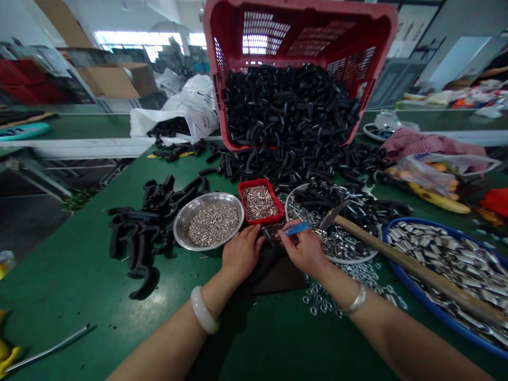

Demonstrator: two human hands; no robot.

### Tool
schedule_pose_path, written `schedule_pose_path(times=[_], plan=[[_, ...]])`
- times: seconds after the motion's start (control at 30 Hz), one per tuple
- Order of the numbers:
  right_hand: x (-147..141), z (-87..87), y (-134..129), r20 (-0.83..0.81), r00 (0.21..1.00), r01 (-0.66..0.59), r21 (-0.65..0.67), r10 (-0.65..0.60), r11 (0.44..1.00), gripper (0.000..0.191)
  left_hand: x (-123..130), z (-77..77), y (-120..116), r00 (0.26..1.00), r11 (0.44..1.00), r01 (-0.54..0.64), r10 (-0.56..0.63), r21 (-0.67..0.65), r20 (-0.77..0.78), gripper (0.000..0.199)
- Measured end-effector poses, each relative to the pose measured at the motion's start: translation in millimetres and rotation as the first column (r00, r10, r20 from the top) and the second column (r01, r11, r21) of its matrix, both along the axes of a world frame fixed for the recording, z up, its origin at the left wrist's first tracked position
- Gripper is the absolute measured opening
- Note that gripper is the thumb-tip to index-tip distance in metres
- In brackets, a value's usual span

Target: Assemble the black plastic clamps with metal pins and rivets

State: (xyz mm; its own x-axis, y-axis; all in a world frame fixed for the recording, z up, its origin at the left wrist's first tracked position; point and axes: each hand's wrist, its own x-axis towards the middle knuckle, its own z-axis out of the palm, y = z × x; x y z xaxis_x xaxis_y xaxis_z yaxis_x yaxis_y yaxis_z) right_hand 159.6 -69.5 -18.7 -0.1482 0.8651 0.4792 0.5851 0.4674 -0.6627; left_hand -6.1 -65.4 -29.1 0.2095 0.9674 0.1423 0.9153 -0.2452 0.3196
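Head view takes in a long green workbench (71, 275) in a factory hall, with a red plastic crate (301, 32) tipped on its side as the landmark. A heap of black hook-shaped plastic parts (289, 111) spills from the crate's mouth, and more of these parts (138, 238) lie in a loose row to the lower left of it. Below the crate stand a steel bowl (178, 225) of small silver rings (210, 225), a small red tray (260, 219) of metal pins (260, 202), and a white plate (349, 260) mixing black parts and washers. A blue-rimmed tray (436, 317) of metal pieces sits to the lower right of the crate, with a wooden-handled tool (413, 270) lying across it, its metal head close to the right hand (304, 251). The left hand (242, 253) lies beside the red tray, its fingers (254, 235) close together on a small dark piece (272, 233), though any grip is hidden. The right hand's fingers (288, 238) pinch a blue strip (297, 228), which sits between the hands and the white plate. A nudge to the tool's handle could swing its head into those fingers, while a knocked bowl or tray could scatter rings and pins, and the crate's heap could slide further toward both.
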Motion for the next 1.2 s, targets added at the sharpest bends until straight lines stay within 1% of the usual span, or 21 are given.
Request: schedule_pose_path(times=[0.1,0.3,0.37,0.43,0.5,0.53,0.6,0.7,0.77,0.83,0.9,0.97,1.0,1.03,1.1,1.17,1.2], plan=[[-0.9,3.3,3.2,0.017,1.0,-0.006,-0.002,0.006,1.0,0.009,-1.3,0.8,1.5,1.0,1.0,0.019,-0.019,-0.006,-0.002,0.039],[2.3,-5.6,9.7,-0.082,0.997,-0.022,-0.093,0.015,0.995,0.013,-2.9,3.3,2.6,0.998,0.999,0.052,-0.052,-0.014,0.021,0.038],[2.1,-4.8,9.2,-0.09,0.996,-0.022,-0.107,0.012,0.994,0.012,-3.2,3.4,3.1,0.998,0.998,0.053,-0.052,-0.019,0.034,0.038],[-0.6,0.4,8.2,-0.024,1.0,0.003,-0.089,-0.006,0.996,0.01,-3.7,3.0,3.8,0.998,0.998,0.055,-0.053,-0.025,0.046,0.038],[-6.1,9.0,7.5,0.138,0.99,0.008,-0.057,0.0,0.998,0.01,-4.5,2.5,4.5,0.996,0.998,0.059,-0.057,-0.027,0.062,0.038],[-9.7,13.8,7.4,0.235,0.972,-0.009,-0.047,0.02,0.999,0.01,-5.0,2.4,4.8,0.996,0.998,0.063,-0.061,-0.028,0.069,0.038],[-16.9,22.6,8.0,0.411,0.908,-0.07,-0.055,0.086,0.996,0.013,-6.0,2.4,5.0,0.994,0.997,0.071,-0.068,-0.026,0.081,0.037],[-23.3,31.5,12.3,0.559,0.807,-0.168,-0.091,0.19,0.982,0.019,-6.9,3.3,4.7,0.993,0.997,0.077,-0.074,-0.029,0.089,0.036],[-22.3,35.6,19.1,0.603,0.763,-0.213,-0.103,0.231,0.972,0.022,-7.0,4.0,4.9,0.993,0.997,0.074,-0.071,-0.036,0.091,0.035],[-17.7,40.2,29.4,0.611,0.743,-0.243,-0.132,0.272,0.961,0.02,-6.6,4.4,5.6,0.994,0.997,0.062,-0.058,-0.045,0.093,0.037],[-12.6,45.1,40.1,0.576,0.743,-0.267,-0.21,0.34,0.94,0.011,-5.6,4.9,6.5,0.994,0.997,0.051,-0.046,-0.051,0.1,0.039],[-10.6,48.2,45.6,0.541,0.759,-0.263,-0.254,0.362,0.931,0.005,-4.2,5.9,6.8,0.994,0.998,0.04,-0.034,-0.053,0.107,0.039],[-11.3,48.6,45.2,0.54,0.766,-0.253,-0.243,0.348,0.936,0.005,-3.5,6.7,6.6,0.994,0.998,0.036,-0.03,-0.052,0.106,0.039],[-13.0,48.2,42.7,0.554,0.77,-0.24,-0.21,0.318,0.948,0.005,-2.9,7.7,6.1,0.995,0.998,0.032,-0.026,-0.051,0.101,0.039],[-16.8,46.2,34.9,0.596,0.759,-0.23,-0.131,0.262,0.964,0.01,-2.1,9.8,4.9,0.996,0.998,0.029,-0.025,-0.054,0.081,0.037],[-16.2,46.3,30.6,0.611,0.74,-0.275,-0.108,0.282,0.955,0.014,-1.9,11.8,4.0,0.997,0.998,0.037,-0.033,-0.06,0.066,0.037],[-13.1,48.3,32.0,0.598,0.753,-0.273,-0.097,0.276,0.957,0.014,-1.9,12.6,3.8,0.997,0.997,0.038,-0.034,-0.062,0.064,0.038]])
